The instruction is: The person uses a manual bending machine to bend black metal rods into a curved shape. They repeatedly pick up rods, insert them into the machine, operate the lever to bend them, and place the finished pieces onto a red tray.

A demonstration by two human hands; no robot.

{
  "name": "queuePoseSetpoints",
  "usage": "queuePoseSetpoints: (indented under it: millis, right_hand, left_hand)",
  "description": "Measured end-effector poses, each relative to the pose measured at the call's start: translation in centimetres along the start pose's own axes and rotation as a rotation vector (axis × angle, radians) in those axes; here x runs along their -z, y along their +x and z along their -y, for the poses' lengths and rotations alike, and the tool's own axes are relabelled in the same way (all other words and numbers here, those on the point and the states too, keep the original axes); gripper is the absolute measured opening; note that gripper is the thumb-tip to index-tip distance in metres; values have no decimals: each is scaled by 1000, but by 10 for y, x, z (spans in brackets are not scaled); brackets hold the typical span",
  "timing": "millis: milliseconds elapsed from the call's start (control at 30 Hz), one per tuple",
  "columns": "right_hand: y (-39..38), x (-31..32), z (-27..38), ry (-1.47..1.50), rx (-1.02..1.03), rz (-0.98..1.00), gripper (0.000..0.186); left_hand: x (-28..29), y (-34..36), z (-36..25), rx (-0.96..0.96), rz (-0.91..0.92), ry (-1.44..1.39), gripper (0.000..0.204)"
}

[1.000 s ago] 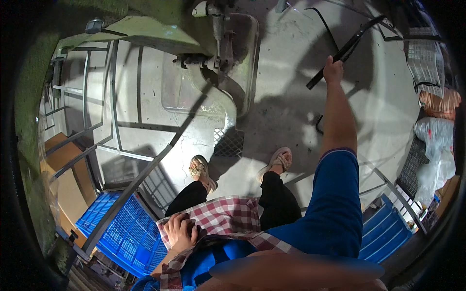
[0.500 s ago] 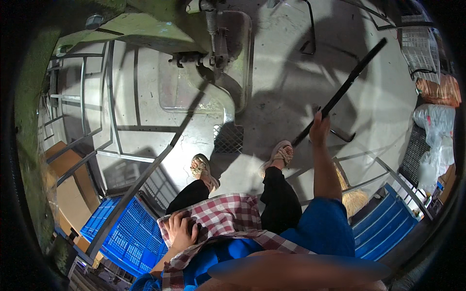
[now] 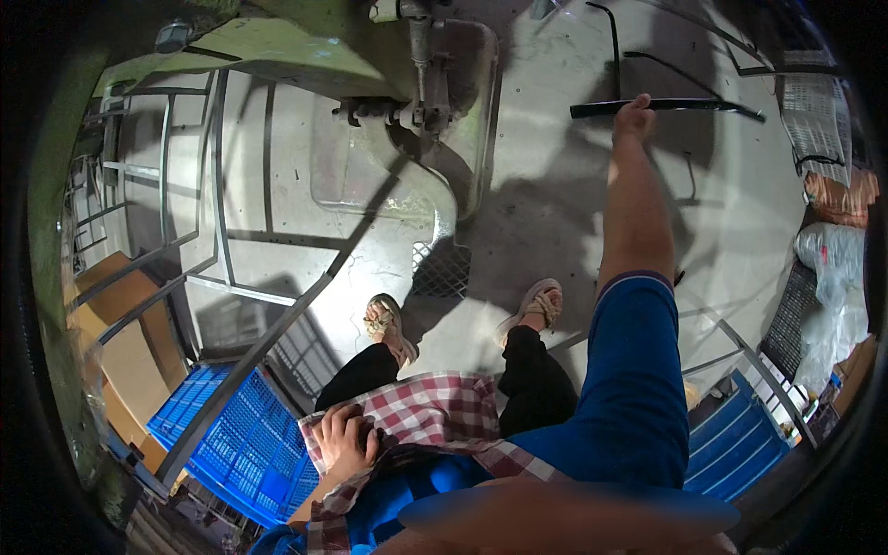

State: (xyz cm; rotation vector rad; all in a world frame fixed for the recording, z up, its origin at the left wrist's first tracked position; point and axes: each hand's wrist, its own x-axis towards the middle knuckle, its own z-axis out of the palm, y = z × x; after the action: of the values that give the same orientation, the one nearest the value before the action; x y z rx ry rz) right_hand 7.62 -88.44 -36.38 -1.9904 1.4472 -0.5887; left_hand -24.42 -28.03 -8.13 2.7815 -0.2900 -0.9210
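My right hand (image 3: 635, 120) reaches far out at the upper right, its fingers closed round a long black bar (image 3: 689, 104). The bar lies almost crosswise above the floor. A thin, bent black rod (image 3: 614, 46) meets it near the hand, and another slanting rod (image 3: 671, 72) runs down to its right part; whether the rods are joined to the bar I cannot tell. My left hand (image 3: 344, 442) rests on the red-and-white checked apron (image 3: 421, 407) in my lap, with its fingers spread over the cloth.
A green machine (image 3: 277, 55) with a foot pedal (image 3: 439, 268) stands ahead. Metal frames (image 3: 222, 185) stand at the left, near cardboard boxes (image 3: 125, 324) and a blue crate (image 3: 245, 449). On the right are a blue ribbed container (image 3: 740, 435), plastic bags (image 3: 832, 296) and a white basket (image 3: 814, 116).
My right arm has stretched farther away. The black bar has swung from a steep slant to nearly crosswise and moved farther from my feet. My left hand stays in place.
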Motion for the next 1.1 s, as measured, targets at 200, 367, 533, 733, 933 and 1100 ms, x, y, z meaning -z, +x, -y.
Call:
queuePoseSetpoints:
  millis: [200, 367, 533, 733, 933, 1100]
  right_hand:
    - [-22, -8, -146, 425, 83, -37, 45]
    - [-144, 124, -178, 188, 77, 541, 42]
    - [-222, 217, -155, 56, 176, 456, 37]
    - [-174, 151, -106, 89, 347, 405, 39]
    - [-149, 54, -17, 157, 605, 529, 43]
    - [-140, 13, -8, -306, 817, 498, 36]
  left_hand:
    - [10, 11, 12, -76, 6, 18, 30]
    - [2, 2, 10, -44, -2, -26, 30]
    - [-2, 0, 14, -74, -11, -13, 30]
    - [-4, -2, 18, -114, -16, -21, 28]
    - [-7, -7, 13, -91, -25, -20, 31]
    - [-9, -12, 13, -58, -40, -2, 29]
